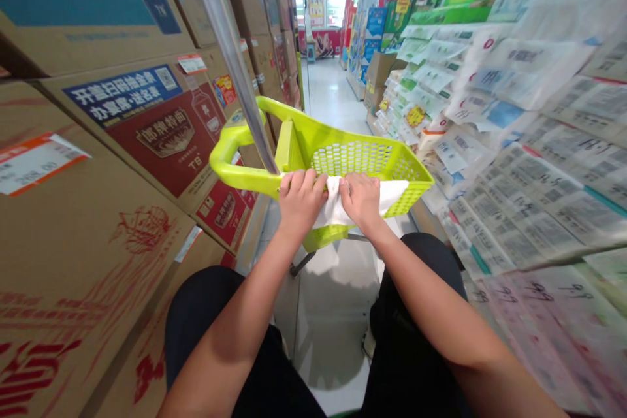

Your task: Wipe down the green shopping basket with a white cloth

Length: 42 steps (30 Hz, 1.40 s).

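Observation:
A lime-green plastic shopping cart basket (337, 134) with perforated walls is tilted in front of my knees, its loop handle to the left. A white cloth (334, 206) lies over its near rim and spreads along the near side wall. My left hand (301, 201) is closed over the rim beside the handle, fingers curled on top, touching the cloth's left edge. My right hand (361, 199) presses on the rim a little to the right, its fingers bent over the cloth and its thumb toward the left hand. The undersides of both hands are hidden.
A metal pole (235, 46) slants down into the cart's handle. Stacked cardboard cartons (98, 222) line the left side closely. Packs of tissue paper (519, 176) are piled on the right. A tiled aisle (333, 95) runs ahead, with an open carton (377, 78) along it.

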Tool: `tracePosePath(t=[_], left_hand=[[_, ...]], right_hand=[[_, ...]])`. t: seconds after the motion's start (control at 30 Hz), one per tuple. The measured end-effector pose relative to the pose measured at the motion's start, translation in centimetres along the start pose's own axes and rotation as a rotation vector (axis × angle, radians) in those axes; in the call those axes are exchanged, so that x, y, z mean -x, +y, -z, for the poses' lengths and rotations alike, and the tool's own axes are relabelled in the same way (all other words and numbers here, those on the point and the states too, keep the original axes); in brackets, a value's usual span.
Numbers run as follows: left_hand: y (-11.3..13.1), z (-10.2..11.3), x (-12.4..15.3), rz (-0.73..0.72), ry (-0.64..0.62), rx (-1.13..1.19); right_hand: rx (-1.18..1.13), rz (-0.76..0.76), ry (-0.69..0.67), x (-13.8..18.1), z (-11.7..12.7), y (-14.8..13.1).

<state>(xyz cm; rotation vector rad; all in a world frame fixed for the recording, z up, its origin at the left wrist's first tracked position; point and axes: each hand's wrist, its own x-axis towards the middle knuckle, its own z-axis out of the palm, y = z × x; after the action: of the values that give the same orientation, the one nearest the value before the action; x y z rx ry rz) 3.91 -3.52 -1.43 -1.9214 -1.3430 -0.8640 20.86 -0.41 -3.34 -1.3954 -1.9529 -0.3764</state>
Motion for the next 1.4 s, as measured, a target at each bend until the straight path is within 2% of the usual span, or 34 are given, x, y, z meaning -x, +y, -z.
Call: tracePosePath(t=[0.13, 0.33, 0.43, 0.53, 0.73, 0.87, 1.03, 1.2, 1.3, 1.4], left_hand=[[-1.4, -0.1, 0.1, -0.025, -0.023, -0.001], [-3.2, -0.5, -0.3, 0.023, -0.053, 0.082], [-3.0, -0.5, -0.4, 0.036, -0.063, 0.078], [-2.0, -0.4, -0.4, 0.052, -0.075, 0.074], [0.2, -0.5, -0.6, 0.083, -0.084, 0.153], [0.0, -0.5, -0.7, 0.064, -0.091, 0.168], [-1.8, -0.3, -0.8, 0.032, -0.093, 0.075], [-4.0, -0.4, -0.9, 0.059, -0.098, 0.117], [-4.3, -0.5, -0.9, 0.071, -0.098, 0.119], [-3.7, -0.5, -0.8, 0.079, -0.101, 0.093]], right_hand=[[0.023, 0.085, -0.059, 0.1, 0.1, 2.6], [0.154, 0.001, -0.051, 1.0, 0.2, 7.9], [0.184, -0.065, -0.059, 1.3, 0.4, 9.0], [0.166, -0.12, -0.038, 1.0, 0.3, 7.3], [0.035, -0.083, 0.001, -0.2, -0.1, 0.6], [0.045, -0.037, -0.035, -0.5, 0.0, 0.2], [0.11, -0.012, -0.076, 0.0, -0.3, 2.9], [0.219, -0.064, -0.05, 1.2, -0.3, 7.4], [0.244, -0.105, -0.035, 1.6, -0.1, 9.6], [0.242, -0.143, -0.005, 1.6, -0.1, 10.1]])
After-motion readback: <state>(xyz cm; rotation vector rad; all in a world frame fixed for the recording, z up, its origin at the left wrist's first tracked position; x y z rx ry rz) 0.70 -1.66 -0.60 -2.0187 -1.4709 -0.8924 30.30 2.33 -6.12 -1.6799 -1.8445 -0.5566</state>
